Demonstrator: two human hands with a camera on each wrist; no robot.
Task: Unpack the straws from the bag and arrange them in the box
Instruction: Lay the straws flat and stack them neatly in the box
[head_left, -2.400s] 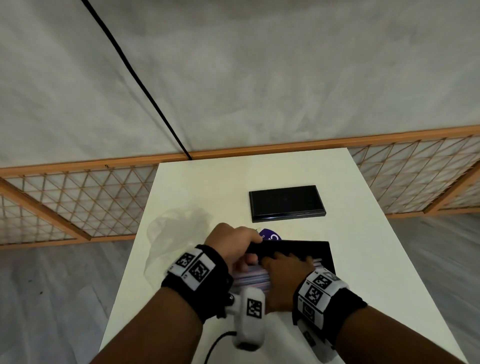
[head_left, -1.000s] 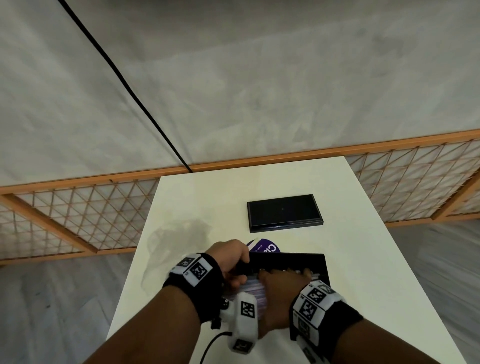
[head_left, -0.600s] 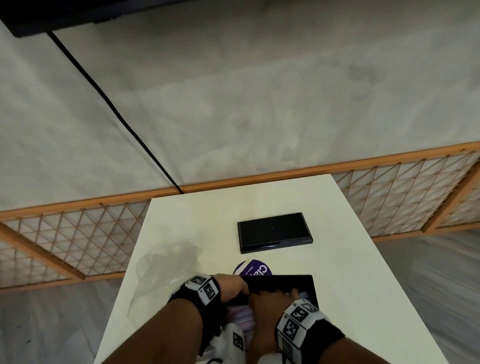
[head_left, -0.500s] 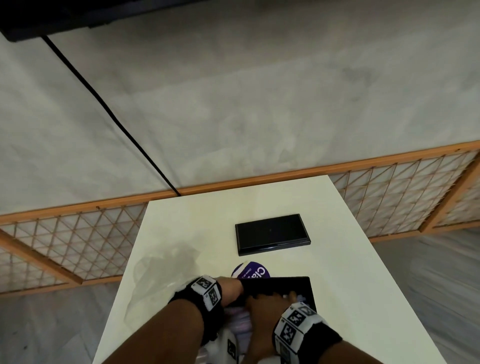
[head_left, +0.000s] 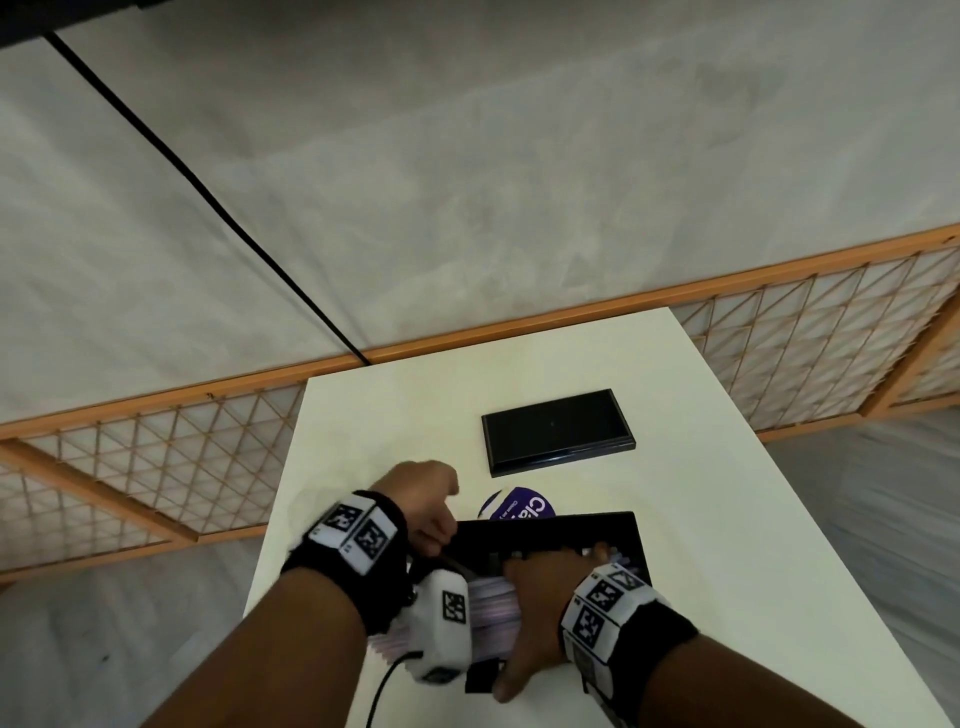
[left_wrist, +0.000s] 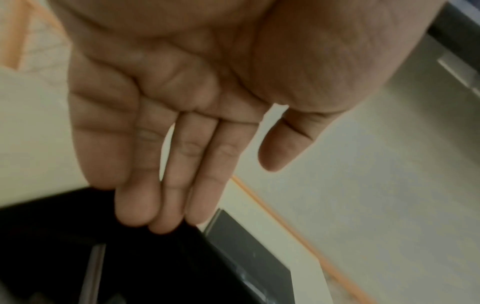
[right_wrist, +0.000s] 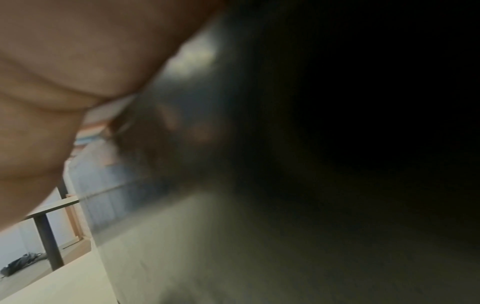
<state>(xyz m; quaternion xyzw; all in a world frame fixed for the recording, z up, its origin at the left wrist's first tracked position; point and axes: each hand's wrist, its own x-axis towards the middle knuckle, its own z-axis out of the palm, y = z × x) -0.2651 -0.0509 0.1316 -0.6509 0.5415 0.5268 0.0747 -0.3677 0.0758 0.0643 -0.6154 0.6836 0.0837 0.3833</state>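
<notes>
The right hand (head_left: 540, 613) lies flat, pressing the pale straws (head_left: 488, 608) into the black box (head_left: 550, 535) beneath it, while the left hand (left_wrist: 182, 115), fingers straight and together, touches the box's left edge on the worktop (head_left: 727, 519).

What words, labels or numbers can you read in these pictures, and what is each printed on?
"Cla": large white letters, cut off by the black box, on the purple label.
Small white print beside it: too small to read.
Square black-and-white codes on both wristbands: patterns, no text.
</notes>
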